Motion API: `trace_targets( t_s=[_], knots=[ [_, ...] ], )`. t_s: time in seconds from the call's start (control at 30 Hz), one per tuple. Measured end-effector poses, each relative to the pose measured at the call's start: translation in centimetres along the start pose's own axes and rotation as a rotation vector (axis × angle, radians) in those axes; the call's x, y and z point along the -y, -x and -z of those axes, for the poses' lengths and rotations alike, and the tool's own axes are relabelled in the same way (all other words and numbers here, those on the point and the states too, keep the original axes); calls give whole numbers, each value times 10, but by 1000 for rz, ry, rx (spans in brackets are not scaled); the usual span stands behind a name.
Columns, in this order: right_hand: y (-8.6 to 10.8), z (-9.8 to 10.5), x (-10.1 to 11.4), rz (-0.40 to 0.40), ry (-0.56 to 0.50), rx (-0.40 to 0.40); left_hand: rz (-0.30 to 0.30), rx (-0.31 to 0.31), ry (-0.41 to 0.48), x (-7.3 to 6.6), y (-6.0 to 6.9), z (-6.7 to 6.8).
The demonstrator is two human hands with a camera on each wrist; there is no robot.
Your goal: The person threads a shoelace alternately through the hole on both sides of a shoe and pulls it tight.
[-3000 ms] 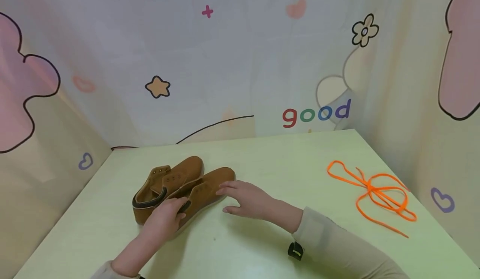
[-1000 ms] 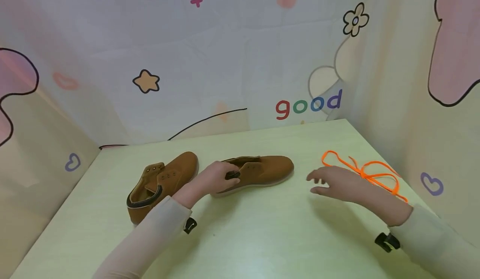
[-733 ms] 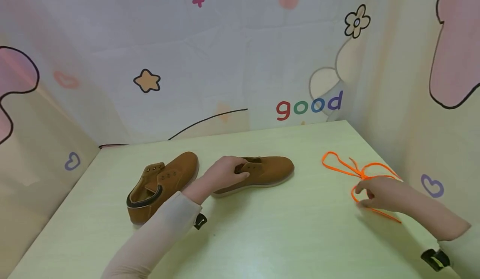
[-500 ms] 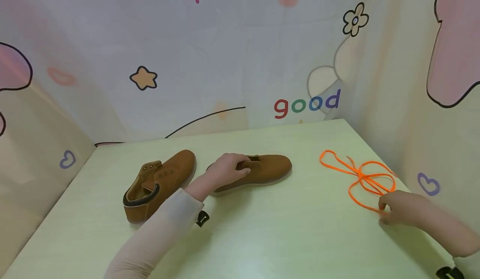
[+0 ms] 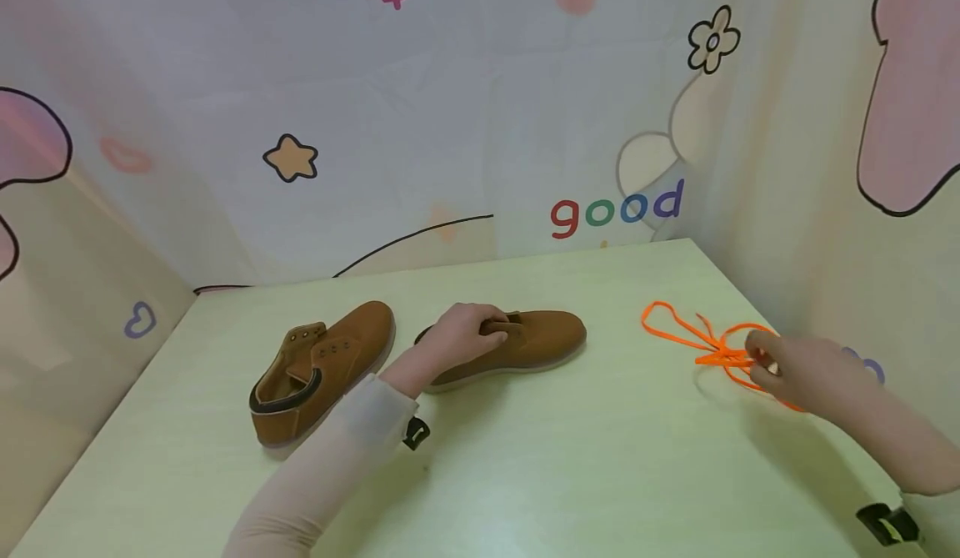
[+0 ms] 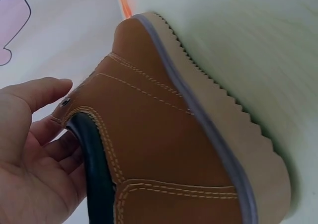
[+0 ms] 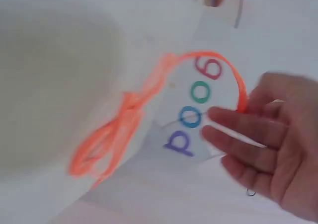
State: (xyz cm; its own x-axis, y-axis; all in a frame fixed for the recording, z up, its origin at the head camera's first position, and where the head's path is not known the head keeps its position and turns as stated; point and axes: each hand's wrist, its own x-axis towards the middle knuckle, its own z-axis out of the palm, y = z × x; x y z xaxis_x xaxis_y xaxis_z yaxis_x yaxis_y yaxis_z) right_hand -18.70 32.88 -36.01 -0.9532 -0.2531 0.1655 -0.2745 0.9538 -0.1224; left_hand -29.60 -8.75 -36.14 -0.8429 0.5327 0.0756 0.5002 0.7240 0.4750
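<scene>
A brown shoe (image 5: 547, 341) lies on its sole at the middle, toe to the right. My left hand (image 5: 461, 337) is at its opening; in the left wrist view the thumb and fingers of the hand (image 6: 35, 134) pinch the eyelet flap of the shoe (image 6: 149, 110). At the right, my right hand (image 5: 806, 370) is raised over a bundle of orange lace (image 5: 723, 354). The right wrist view shows a strand of the lace (image 7: 233, 67) running up to the thumb and index finger of the hand (image 7: 278, 139), which pinch it.
A second brown shoe (image 5: 322, 374) stands left of the first, its toe pointing back and right, its opening facing up. The pale green table (image 5: 555, 458) ends at a printed curtain (image 5: 450, 124) at the back and sides.
My left hand has carried one shoe rightward, away from the other, and turned it. My right hand has left the shoe's toe, reached the orange lace, and lifted one strand.
</scene>
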Motion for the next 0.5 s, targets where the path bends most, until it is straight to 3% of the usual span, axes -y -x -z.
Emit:
trace_targets(
  t_s=[0.13,0.23,0.3,0.5],
  knots=[
    [-27,6,33,142,-65,-241,17,-3,5,-1,-2,1],
    [-47,-1,66,202,-151,-315,38,-6,8,-2,-2,1],
    [-61,-8,88,213,-249,-275,54,-13,13,-4,-2,1],
    [-100,-33,140,166,-569,35,79,-46,-3,-6,-2,2]
  ],
)
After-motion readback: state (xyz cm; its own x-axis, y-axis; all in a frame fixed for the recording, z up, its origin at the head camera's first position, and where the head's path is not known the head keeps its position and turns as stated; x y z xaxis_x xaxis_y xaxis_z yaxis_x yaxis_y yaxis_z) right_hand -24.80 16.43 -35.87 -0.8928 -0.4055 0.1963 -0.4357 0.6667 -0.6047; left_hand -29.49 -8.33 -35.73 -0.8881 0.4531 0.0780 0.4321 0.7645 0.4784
